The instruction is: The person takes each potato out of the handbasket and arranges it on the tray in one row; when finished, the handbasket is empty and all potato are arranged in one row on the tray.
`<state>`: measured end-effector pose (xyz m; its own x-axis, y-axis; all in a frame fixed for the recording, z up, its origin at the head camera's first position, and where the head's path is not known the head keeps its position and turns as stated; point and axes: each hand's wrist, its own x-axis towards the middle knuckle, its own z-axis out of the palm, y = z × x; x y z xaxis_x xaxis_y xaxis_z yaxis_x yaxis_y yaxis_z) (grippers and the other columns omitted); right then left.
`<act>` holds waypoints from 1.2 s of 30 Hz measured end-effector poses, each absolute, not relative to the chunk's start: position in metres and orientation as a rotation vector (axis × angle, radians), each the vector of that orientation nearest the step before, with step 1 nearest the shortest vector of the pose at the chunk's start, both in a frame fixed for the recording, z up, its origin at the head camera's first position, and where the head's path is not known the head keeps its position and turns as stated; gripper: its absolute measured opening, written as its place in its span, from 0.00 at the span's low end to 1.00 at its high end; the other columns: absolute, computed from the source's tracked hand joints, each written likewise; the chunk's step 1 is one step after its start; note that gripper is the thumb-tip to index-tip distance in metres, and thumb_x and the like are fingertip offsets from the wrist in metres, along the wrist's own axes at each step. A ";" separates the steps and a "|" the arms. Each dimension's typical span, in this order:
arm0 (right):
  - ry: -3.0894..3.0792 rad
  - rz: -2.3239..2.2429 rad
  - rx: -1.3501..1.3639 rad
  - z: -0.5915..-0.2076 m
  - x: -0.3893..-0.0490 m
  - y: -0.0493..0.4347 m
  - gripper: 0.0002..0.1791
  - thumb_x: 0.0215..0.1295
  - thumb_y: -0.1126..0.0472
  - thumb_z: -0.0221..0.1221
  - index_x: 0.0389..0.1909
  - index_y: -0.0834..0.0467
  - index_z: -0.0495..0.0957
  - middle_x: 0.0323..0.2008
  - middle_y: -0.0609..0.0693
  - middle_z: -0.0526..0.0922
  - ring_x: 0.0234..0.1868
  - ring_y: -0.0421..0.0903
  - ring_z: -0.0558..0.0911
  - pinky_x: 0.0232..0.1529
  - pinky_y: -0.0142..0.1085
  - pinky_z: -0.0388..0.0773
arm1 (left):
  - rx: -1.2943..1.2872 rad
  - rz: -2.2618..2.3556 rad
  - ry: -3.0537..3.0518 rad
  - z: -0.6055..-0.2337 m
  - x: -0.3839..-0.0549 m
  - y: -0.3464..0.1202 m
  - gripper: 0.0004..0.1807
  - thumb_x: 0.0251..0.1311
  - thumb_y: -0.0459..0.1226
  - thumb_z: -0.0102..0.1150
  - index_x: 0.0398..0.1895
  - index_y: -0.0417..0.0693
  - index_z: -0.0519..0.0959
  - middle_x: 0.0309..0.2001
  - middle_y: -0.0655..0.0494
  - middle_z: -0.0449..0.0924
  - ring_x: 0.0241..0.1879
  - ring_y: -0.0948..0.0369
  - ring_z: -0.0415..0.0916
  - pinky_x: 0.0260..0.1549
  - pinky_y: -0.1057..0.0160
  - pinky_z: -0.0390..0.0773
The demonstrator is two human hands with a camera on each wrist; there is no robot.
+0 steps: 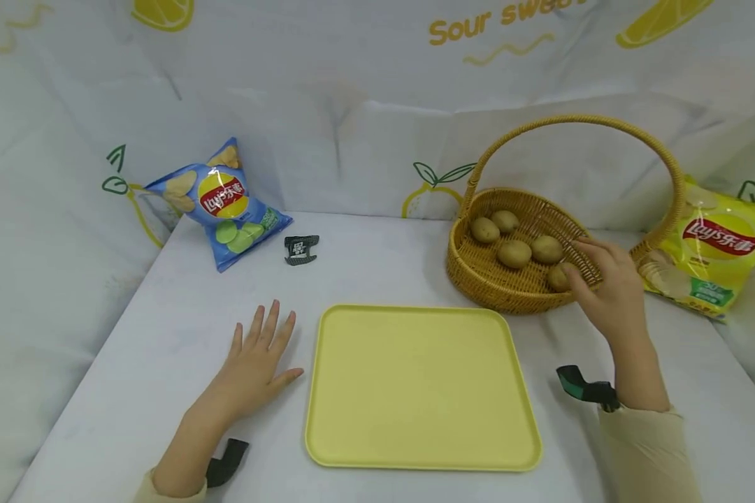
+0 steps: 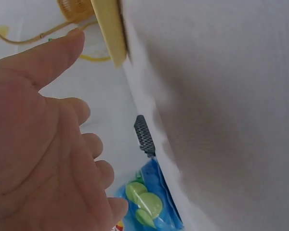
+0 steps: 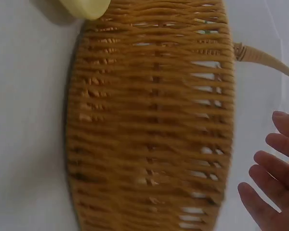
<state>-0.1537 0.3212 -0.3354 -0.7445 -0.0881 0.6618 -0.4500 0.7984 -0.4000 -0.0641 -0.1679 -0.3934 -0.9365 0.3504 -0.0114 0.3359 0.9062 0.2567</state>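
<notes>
My left hand [image 1: 248, 374] has its fingers spread over the white table, left of a yellow tray [image 1: 421, 391]; a shadow lies on the cloth under it in the left wrist view. At the far right, my right hand [image 1: 613, 286] is over the near right rim of a wicker basket [image 1: 497, 297] with a tall handle. Its thumb is near one potato [image 1: 560, 277], and its slightly bent fingers [image 3: 267, 185] hold nothing in the right wrist view. Several potatoes [image 1: 514, 254] lie in the basket; the hand partly covers the nearest one.
A blue Lay's chip bag [image 1: 226, 202] leans at the back left, with a small black tag [image 1: 300, 249] beside it. Right of the basket leans a yellow Lay's bag [image 1: 714, 244]. A printed white cloth [image 1: 352, 105] hangs behind the table.
</notes>
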 end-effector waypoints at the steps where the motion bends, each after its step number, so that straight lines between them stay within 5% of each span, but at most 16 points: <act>1: -2.374 0.764 0.396 -0.338 -0.160 0.317 0.18 0.61 0.65 0.61 0.50 0.71 0.76 0.51 0.67 0.75 0.54 0.67 0.70 0.56 0.56 0.64 | 0.549 0.400 3.005 -0.395 -0.063 -0.166 0.46 0.62 0.51 0.57 0.74 0.42 0.47 0.74 0.37 0.35 0.71 0.39 0.32 0.62 0.32 0.39; 7: -2.580 0.888 0.380 -0.347 -0.192 0.298 0.19 0.64 0.66 0.59 0.54 0.72 0.73 0.53 0.70 0.72 0.46 0.69 0.75 0.42 0.57 0.71 | 0.573 0.400 2.965 -0.400 -0.058 -0.158 0.45 0.61 0.52 0.57 0.74 0.43 0.49 0.74 0.39 0.37 0.71 0.41 0.34 0.63 0.33 0.40; 16: -2.896 0.914 0.339 -0.342 -0.222 0.290 0.28 0.70 0.55 0.53 0.61 0.73 0.66 0.58 0.73 0.66 0.55 0.72 0.68 0.51 0.63 0.66 | 0.560 0.453 2.884 -0.401 -0.055 -0.158 0.41 0.64 0.50 0.54 0.74 0.44 0.50 0.74 0.43 0.38 0.72 0.44 0.34 0.64 0.35 0.40; 23: -3.067 0.718 0.505 -0.349 -0.229 0.302 0.26 0.68 0.62 0.54 0.58 0.78 0.64 0.56 0.79 0.65 0.58 0.74 0.61 0.57 0.64 0.57 | 0.602 0.454 2.878 -0.401 -0.056 -0.154 0.40 0.67 0.52 0.48 0.74 0.44 0.48 0.74 0.45 0.36 0.72 0.47 0.33 0.65 0.37 0.39; 31: -3.036 0.617 0.579 -0.355 -0.233 0.305 0.25 0.63 0.66 0.58 0.55 0.79 0.66 0.47 0.77 0.63 0.47 0.75 0.63 0.47 0.65 0.60 | 0.654 0.414 2.886 -0.402 -0.055 -0.152 0.39 0.68 0.52 0.47 0.75 0.45 0.47 0.75 0.48 0.37 0.73 0.49 0.35 0.65 0.37 0.40; 36: -3.113 0.703 0.540 -0.360 -0.237 0.303 0.27 0.63 0.62 0.59 0.54 0.78 0.65 0.47 0.81 0.65 0.50 0.77 0.61 0.50 0.66 0.58 | 0.716 0.389 2.842 -0.400 -0.053 -0.149 0.39 0.67 0.50 0.50 0.74 0.42 0.49 0.75 0.50 0.39 0.73 0.51 0.37 0.66 0.40 0.44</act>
<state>-0.2372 0.3026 -0.3597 -0.9399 -0.3409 -0.0194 -0.2995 0.8503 -0.4329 -0.0533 -0.1488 -0.4005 -0.8665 0.4860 -0.1136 0.4376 0.8493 0.2953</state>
